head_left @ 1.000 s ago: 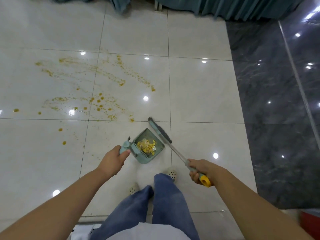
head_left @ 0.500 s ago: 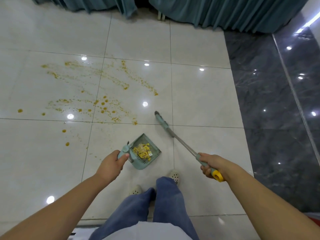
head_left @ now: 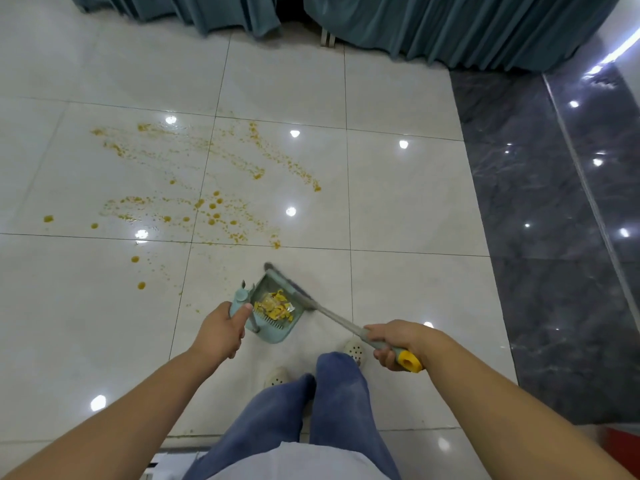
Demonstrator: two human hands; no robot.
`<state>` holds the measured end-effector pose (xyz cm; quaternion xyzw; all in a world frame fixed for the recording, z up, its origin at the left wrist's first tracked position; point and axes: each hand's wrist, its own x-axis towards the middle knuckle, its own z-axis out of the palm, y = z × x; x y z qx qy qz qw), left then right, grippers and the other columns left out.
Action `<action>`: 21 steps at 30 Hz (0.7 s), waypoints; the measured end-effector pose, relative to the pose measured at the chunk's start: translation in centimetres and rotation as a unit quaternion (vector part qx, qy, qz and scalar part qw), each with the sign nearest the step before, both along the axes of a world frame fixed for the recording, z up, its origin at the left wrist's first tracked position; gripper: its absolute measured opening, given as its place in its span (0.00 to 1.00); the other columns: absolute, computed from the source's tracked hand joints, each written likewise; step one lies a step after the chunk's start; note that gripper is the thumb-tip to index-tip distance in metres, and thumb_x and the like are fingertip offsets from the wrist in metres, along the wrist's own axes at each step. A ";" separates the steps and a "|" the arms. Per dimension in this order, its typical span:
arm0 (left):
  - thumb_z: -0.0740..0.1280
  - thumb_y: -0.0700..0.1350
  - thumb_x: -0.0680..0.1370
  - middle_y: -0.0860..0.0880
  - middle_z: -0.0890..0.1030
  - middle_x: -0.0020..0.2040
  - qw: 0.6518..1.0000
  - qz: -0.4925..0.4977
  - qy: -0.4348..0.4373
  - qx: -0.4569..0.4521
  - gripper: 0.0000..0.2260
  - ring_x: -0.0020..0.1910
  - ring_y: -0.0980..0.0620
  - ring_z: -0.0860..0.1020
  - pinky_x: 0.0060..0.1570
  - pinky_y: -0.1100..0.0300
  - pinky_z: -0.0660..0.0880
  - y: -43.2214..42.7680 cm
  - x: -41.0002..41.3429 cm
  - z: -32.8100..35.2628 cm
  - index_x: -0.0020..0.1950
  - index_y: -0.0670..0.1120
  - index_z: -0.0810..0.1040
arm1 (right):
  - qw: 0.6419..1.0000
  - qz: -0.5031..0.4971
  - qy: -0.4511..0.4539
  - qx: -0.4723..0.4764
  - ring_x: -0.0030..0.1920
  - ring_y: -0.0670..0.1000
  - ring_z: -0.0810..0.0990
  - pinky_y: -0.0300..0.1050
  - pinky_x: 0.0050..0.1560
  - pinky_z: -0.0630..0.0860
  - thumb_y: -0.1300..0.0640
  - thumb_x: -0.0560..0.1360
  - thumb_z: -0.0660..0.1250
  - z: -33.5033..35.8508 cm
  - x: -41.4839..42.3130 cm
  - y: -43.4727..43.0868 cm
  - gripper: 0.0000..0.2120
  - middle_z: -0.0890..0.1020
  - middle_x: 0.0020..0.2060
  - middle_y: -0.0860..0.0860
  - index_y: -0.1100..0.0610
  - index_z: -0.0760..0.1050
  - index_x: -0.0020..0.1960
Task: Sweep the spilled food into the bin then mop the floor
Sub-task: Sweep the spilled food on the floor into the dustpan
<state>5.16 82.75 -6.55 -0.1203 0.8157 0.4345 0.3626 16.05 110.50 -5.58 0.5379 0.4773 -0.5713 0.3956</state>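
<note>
Left hand [head_left: 221,329] clamped on pale green plastic dustpan [head_left: 273,311]; right hand [head_left: 393,342] clamped on metal-shafted broom [head_left: 332,315]. Broom head touching dustpan's far-right edge. Open white tile floor [head_left: 408,209] rightward; yellow food spatter [head_left: 194,188] left.

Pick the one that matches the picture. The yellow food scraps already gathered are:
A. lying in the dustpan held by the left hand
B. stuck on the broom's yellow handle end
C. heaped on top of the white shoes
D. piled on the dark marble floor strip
A. The yellow scraps sit inside the teal dustpan, whose handle the left hand grips, while the right hand holds the broom at the pan's edge.
</note>
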 end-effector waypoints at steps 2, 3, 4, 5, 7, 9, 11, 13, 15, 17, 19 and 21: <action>0.58 0.50 0.81 0.45 0.74 0.31 1.000 -0.008 -0.005 0.002 0.13 0.26 0.50 0.67 0.25 0.61 0.66 -0.4 0.0 -0.1 0.45 0.40 0.72 | 1.000 0.013 0.008 -0.010 0.19 0.44 0.67 0.33 0.20 0.68 0.59 0.80 0.61 0.5 0.8 -0.8 0.09 0.73 0.31 0.55 0.54 0.74 0.59; 0.59 0.50 0.81 0.45 0.73 0.31 1.000 -0.008 -0.010 0.006 0.13 0.25 0.50 0.67 0.24 0.61 0.65 -0.5 0.1 -0.1 0.45 0.40 0.72 | 1.000 0.017 0.010 -0.007 0.20 0.44 0.67 0.33 0.20 0.68 0.59 0.81 0.60 0.7 1.3 -1.1 0.08 0.73 0.30 0.55 0.53 0.74 0.58; 0.59 0.50 0.81 0.45 0.73 0.30 1.000 -0.005 -0.016 0.013 0.13 0.25 0.50 0.67 0.24 0.62 0.65 -0.7 0.3 -0.1 0.44 0.40 0.72 | 1.000 0.012 0.010 -0.004 0.21 0.44 0.67 0.33 0.21 0.68 0.58 0.81 0.60 0.8 1.8 -1.4 0.08 0.73 0.29 0.55 0.52 0.75 0.57; 0.59 0.50 0.80 0.45 0.71 0.29 0.999 0.001 -0.024 0.023 0.13 0.25 0.50 0.66 0.23 0.62 0.64 -0.9 0.4 -0.2 0.44 0.40 0.72 | 1.000 -0.002 0.010 -0.003 0.21 0.44 0.67 0.33 0.21 0.68 0.58 0.81 0.60 0.9 2.4 -1.6 0.07 0.73 0.28 0.54 0.52 0.75 0.56; 0.60 0.50 0.80 0.45 0.69 0.29 0.998 0.016 -0.044 0.048 0.13 0.24 0.51 0.64 0.23 0.63 0.62 -1.1 0.5 -0.2 0.43 0.41 0.71 | 0.999 -0.043 0.016 -0.007 0.21 0.44 0.66 0.33 0.20 0.67 0.59 0.81 0.59 1.0 3.6 -1.9 0.07 0.73 0.25 0.54 0.53 0.76 0.52; 0.61 0.50 0.79 0.46 0.68 0.28 0.996 0.019 -0.056 0.061 0.12 0.24 0.51 0.63 0.23 0.63 0.61 -1.2 0.6 -0.3 0.42 0.42 0.70 | 0.996 -0.089 0.022 -0.008 0.21 0.44 0.66 0.32 0.19 0.67 0.58 0.81 0.59 1.0 4.9 -2.1 0.08 0.72 0.24 0.54 0.53 0.77 0.49; 0.62 0.50 0.79 0.45 0.68 0.28 0.997 -0.008 -0.053 0.056 0.13 0.23 0.52 0.62 0.23 0.63 0.60 -1.3 0.6 -0.3 0.41 0.42 0.70 | 0.991 -0.134 0.030 -0.002 0.20 0.44 0.66 0.32 0.19 0.67 0.58 0.82 0.59 0.7 6.2 -2.1 0.07 0.73 0.26 0.54 0.53 0.76 0.50; 0.63 0.50 0.78 0.45 0.68 0.27 0.997 -0.045 -0.040 0.041 0.14 0.22 0.52 0.63 0.22 0.64 0.60 -1.5 0.4 -0.1 0.39 0.42 0.70 | 0.983 -0.179 0.031 0.017 0.19 0.44 0.67 0.32 0.19 0.68 0.58 0.82 0.59 0.0 7.5 -2.1 0.07 0.74 0.29 0.55 0.53 0.74 0.55; 0.65 0.51 0.77 0.45 0.68 0.27 0.997 -0.075 -0.020 0.025 0.14 0.22 0.52 0.62 0.22 0.64 0.60 -1.8 0.1 -0.1 0.38 0.42 0.70 | 0.972 -0.229 0.029 0.035 0.18 0.45 0.68 0.32 0.17 0.68 0.58 0.81 0.59 -0.9 8.8 -1.7 0.10 0.73 0.31 0.56 0.52 0.72 0.61; 0.65 0.52 0.77 0.44 0.68 0.27 0.996 -0.094 -0.010 0.008 0.15 0.22 0.51 0.62 0.23 0.64 0.60 -2.2 -0.1 -0.1 0.38 0.41 0.71 | 0.959 -0.278 0.024 0.047 0.16 0.45 0.67 0.32 0.16 0.67 0.58 0.81 0.61 -1.6 10.0 -1.1 0.11 0.71 0.31 0.56 0.52 0.72 0.63; 0.65 0.53 0.77 0.45 0.68 0.27 0.993 -0.116 -0.009 -0.004 0.16 0.23 0.51 0.62 0.24 0.64 0.60 -2.6 -0.2 -0.2 0.39 0.41 0.72 | 0.944 -0.325 0.017 0.057 0.15 0.46 0.66 0.32 0.15 0.66 0.59 0.80 0.62 -1.9 11.2 -0.6 0.10 0.70 0.31 0.56 0.53 0.72 0.61; 0.65 0.53 0.76 0.45 0.68 0.27 0.989 -0.145 -0.002 -0.022 0.16 0.23 0.51 0.63 0.24 0.64 0.61 -3.0 0.0 -0.4 0.41 0.40 0.74 | 0.930 -0.361 0.014 0.061 0.14 0.45 0.65 0.31 0.14 0.66 0.60 0.80 0.61 -2.0 12.4 -0.4 0.05 0.68 0.31 0.56 0.55 0.70 0.56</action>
